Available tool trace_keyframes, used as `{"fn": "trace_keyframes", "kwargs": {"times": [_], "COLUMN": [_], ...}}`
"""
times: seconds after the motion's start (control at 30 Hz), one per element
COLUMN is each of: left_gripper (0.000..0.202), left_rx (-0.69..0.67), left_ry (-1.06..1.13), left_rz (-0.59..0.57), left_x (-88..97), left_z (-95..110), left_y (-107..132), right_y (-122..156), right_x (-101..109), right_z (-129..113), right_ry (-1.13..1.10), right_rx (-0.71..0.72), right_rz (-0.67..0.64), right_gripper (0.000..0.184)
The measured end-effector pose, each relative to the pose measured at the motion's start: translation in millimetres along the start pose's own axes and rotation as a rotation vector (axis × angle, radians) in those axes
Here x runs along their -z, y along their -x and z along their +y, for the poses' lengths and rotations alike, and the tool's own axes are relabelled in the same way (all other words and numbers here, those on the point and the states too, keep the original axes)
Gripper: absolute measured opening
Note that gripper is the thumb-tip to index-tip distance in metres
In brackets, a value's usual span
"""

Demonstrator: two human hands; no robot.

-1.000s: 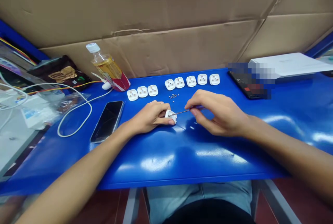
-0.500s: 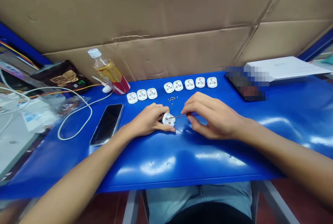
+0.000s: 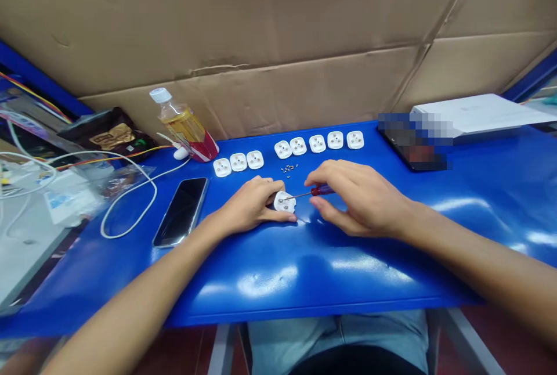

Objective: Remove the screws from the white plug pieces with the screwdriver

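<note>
My left hand (image 3: 256, 204) is closed round a white plug housing (image 3: 285, 203), thumb along its lower edge, with the face showing metal parts turned to the right. In my right hand (image 3: 359, 198) is a screwdriver (image 3: 321, 190) with a red handle; its thin shaft runs left and the tip touches the inside of the housing. The right fingers are around the handle, the thumb slightly off it. Just beyond the hands lies a small cluster of screws (image 3: 288, 169). Behind them stand similar white plug parts (image 3: 298, 146) in a row.
A phone (image 3: 181, 212) and a looped white cable (image 3: 104, 212) lie left, near a tilted drink bottle (image 3: 187, 128). To the right are a dark device (image 3: 413, 145) and a white box (image 3: 474, 114). Cardboard (image 3: 278, 32) walls the back of the blue table (image 3: 278, 282).
The right fingers have loosened and opened around the screwdriver, so more of its red handle shows. The left hand keeps the plug housing in place; the whole view has shifted slightly.
</note>
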State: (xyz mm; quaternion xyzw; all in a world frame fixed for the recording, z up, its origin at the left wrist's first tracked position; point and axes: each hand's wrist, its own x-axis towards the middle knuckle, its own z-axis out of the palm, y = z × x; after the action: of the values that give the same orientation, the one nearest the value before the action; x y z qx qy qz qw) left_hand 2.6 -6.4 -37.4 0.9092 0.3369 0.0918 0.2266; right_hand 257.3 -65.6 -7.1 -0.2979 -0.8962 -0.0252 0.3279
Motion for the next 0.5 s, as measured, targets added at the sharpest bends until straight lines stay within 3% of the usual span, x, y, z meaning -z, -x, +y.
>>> {"fn": "trace_keyframes", "kwargs": {"times": [0.1, 0.23, 0.4, 0.5], "left_gripper": [0.060, 0.057, 0.058, 0.059], "left_rx": [0.015, 0.014, 0.007, -0.002], "left_ry": [-0.002, 0.003, -0.002, -0.009], "left_rz": [0.000, -0.006, 0.006, 0.017], "left_x": [-0.4, -0.2, -0.2, -0.2], "left_z": [-0.4, -0.4, 0.4, 0.2], "left_y": [0.5, 0.2, 0.0, 0.2], "right_y": [0.4, -0.2, 1.6, 2.3], "right_x": [-1.6, -3.4, -4.7, -4.2], "right_z": [0.3, -2.4, -4.7, -3.7], "right_ry": [0.043, -0.081, 0.009, 0.004], "right_rx": [-0.033, 0.029, -0.125, -0.087], "right_rz": [0.012, 0.047, 0.033, 0.035], "right_gripper": [0.012, 0.014, 0.017, 0.013]}}
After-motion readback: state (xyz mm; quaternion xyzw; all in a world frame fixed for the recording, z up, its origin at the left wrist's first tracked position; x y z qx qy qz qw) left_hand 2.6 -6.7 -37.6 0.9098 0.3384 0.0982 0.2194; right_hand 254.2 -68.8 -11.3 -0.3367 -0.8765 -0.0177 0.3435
